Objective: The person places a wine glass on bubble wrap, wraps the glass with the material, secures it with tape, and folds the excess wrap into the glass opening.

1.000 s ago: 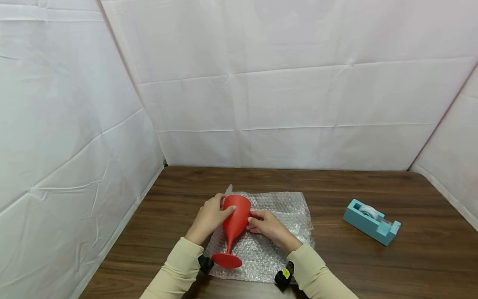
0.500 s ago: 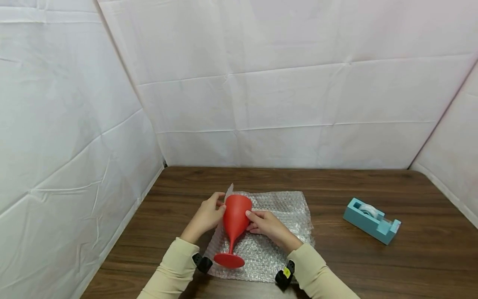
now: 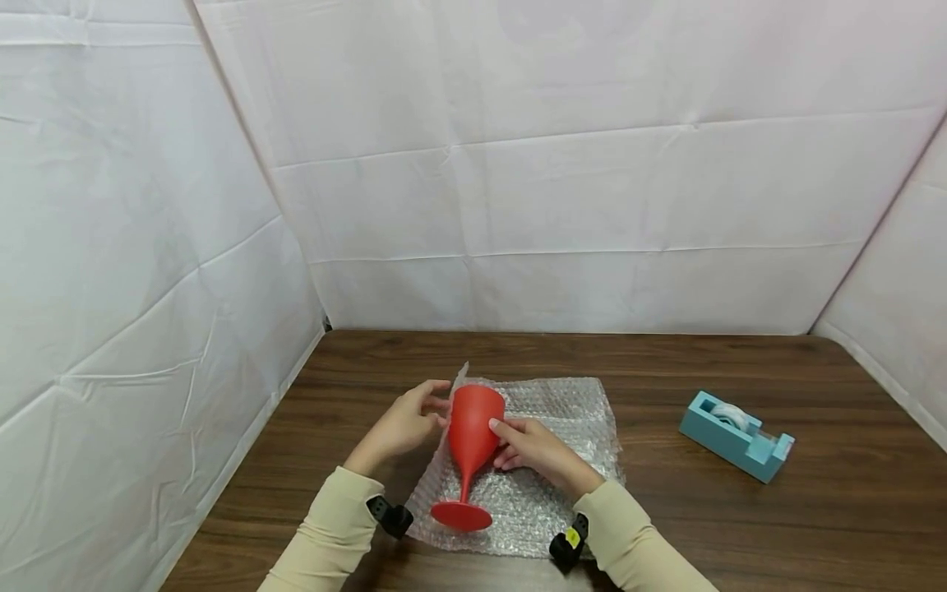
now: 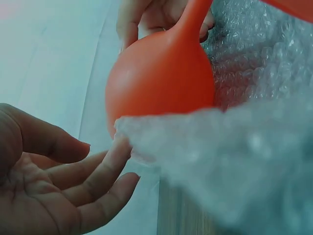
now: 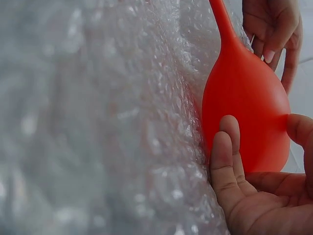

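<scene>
A red goblet lies tilted over a sheet of bubble wrap on the wooden table, its base toward the person. The right hand holds the bowl between thumb and fingers; the left hand, fingers loosely spread and gripping nothing, touches the wrap's edge with a fingertip. A teal tape dispenser stands well apart at right.

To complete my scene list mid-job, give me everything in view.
Fabric walls: 3, white, behind and beside
Woodgrain table: 1, dark brown, below
Bubble wrap: 1, clear, on table
Goblet: 1, red, over bubble wrap
Tape dispenser: 1, teal, on table, right
Tape roll: 1, whitish, in tape dispenser
Wrist cameras: 2, black, one per wrist
Sleeves: 2, cream, one per arm
Left hand: 1, bare, at bubble wrap's left edge
Right hand: 1, bare, gripping goblet
</scene>
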Motion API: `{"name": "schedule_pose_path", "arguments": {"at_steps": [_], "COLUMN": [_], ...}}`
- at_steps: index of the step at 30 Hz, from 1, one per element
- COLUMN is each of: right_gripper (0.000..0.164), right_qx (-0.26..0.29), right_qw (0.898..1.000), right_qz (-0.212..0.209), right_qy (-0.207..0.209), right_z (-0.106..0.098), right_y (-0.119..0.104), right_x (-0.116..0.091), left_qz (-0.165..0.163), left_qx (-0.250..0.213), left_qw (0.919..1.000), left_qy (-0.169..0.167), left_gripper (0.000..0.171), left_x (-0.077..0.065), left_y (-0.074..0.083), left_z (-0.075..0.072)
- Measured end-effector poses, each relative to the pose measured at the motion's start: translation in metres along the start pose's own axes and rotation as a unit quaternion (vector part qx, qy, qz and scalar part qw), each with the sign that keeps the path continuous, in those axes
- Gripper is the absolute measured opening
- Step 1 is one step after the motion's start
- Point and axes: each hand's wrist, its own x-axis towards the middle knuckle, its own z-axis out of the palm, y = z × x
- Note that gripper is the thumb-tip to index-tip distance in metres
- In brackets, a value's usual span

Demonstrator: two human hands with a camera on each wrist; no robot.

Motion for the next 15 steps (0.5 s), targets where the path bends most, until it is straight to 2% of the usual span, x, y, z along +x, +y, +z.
{"name": "schedule_pose_path", "arguments": {"at_steps": [10, 15], "right_gripper": [0.071, 0.066], "right_qx": [0.010, 0.024], "right_qw": [1.000, 1.000], "right_qz": [0.027, 0.019], "right_qy": [0.012, 0.005], "right_z": [-0.007, -0.012], "right_y": [0.000, 0.000], "right_x": [-0.003, -0.004], "left_qz": [0.049, 0.049], "left_qx": [-0.019, -0.025], "left_qw": [0.9931, 0.9934], "left_qy": [-0.105, -0.101], "left_gripper": [0.050, 0.047], "left_x": [0.000, 0.001], "left_y": [0.002, 0.004], "left_z": [-0.016, -0.014]}}
